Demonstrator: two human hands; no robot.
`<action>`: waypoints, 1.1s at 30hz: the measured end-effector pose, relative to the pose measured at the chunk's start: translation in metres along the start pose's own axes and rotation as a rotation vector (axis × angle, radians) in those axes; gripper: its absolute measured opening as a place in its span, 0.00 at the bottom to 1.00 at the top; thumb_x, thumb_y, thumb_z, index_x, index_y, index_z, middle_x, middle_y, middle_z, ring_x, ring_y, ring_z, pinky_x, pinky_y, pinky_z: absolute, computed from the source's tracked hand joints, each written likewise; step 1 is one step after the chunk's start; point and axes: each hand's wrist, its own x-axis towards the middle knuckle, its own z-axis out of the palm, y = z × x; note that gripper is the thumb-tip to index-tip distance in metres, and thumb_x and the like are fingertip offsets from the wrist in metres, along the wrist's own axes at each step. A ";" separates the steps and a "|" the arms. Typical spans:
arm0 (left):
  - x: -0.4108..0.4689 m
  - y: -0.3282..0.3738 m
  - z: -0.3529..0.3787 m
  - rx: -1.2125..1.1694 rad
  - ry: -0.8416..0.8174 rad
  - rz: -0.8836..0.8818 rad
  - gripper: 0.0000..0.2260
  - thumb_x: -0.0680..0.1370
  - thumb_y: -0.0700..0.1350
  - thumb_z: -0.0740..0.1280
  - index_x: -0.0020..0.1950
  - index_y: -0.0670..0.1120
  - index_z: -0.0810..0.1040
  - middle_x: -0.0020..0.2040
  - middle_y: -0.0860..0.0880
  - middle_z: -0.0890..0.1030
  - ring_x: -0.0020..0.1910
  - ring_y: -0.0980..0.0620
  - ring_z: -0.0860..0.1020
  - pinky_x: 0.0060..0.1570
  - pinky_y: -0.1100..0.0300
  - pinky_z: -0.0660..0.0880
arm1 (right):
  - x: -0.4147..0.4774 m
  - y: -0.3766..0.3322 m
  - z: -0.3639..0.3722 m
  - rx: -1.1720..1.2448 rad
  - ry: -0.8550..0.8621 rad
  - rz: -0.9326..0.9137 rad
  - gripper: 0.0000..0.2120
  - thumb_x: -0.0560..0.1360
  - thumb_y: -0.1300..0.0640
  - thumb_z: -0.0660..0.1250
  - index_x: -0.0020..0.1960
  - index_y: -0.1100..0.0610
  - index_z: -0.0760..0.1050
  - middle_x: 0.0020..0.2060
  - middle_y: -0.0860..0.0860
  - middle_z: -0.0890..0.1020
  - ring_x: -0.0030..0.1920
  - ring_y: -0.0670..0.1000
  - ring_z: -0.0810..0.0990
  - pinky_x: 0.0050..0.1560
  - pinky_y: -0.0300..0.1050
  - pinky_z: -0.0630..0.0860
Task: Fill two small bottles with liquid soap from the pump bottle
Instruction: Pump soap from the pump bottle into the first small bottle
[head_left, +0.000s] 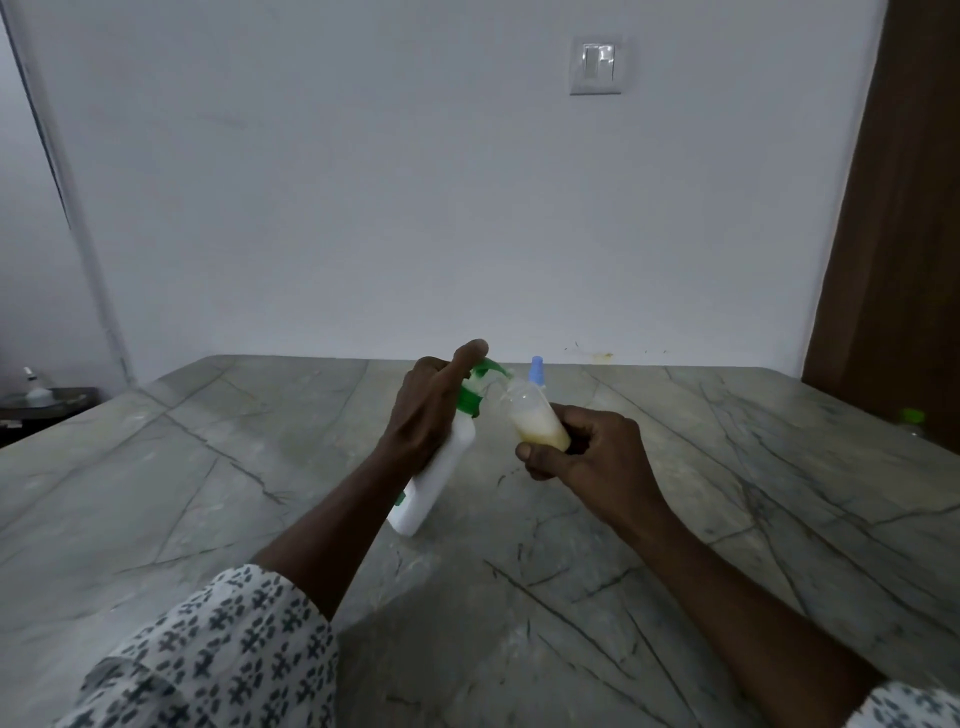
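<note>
A white pump bottle (436, 478) with a green pump head (480, 382) leans to the right, its base on the marble table (260, 493). My left hand (428, 410) grips its neck, the index finger lying over the pump top. My right hand (587, 447) holds a small clear bottle (535, 418), tilted with its mouth at the pump spout and yellowish soap filling its lower part. Behind it stands a second small bottle with a blue cap (536, 370), mostly hidden.
A green-capped bottle (911, 422) stands at the table's far right edge by a brown door. A dark side table with a white object (36, 392) sits at far left. A wall runs behind the table.
</note>
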 end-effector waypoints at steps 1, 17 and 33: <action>-0.001 0.001 0.001 -0.008 -0.007 -0.005 0.24 0.74 0.65 0.63 0.35 0.48 0.85 0.30 0.44 0.83 0.33 0.46 0.80 0.48 0.47 0.76 | 0.000 0.000 0.000 0.009 0.002 0.004 0.20 0.67 0.58 0.79 0.58 0.57 0.82 0.40 0.54 0.87 0.34 0.50 0.86 0.44 0.53 0.84; -0.006 0.015 0.001 -0.445 -0.084 -0.161 0.21 0.80 0.56 0.60 0.34 0.44 0.76 0.29 0.45 0.75 0.27 0.49 0.73 0.30 0.59 0.69 | 0.009 -0.022 0.000 -0.040 0.012 -0.051 0.19 0.67 0.55 0.79 0.56 0.58 0.82 0.39 0.54 0.87 0.34 0.50 0.86 0.42 0.56 0.84; -0.027 0.008 -0.036 -0.162 0.012 0.268 0.17 0.80 0.57 0.58 0.65 0.52 0.74 0.60 0.50 0.77 0.58 0.54 0.78 0.60 0.48 0.75 | 0.013 -0.050 0.008 -0.177 -0.055 -0.155 0.14 0.67 0.54 0.78 0.51 0.55 0.84 0.32 0.53 0.85 0.31 0.49 0.85 0.42 0.54 0.82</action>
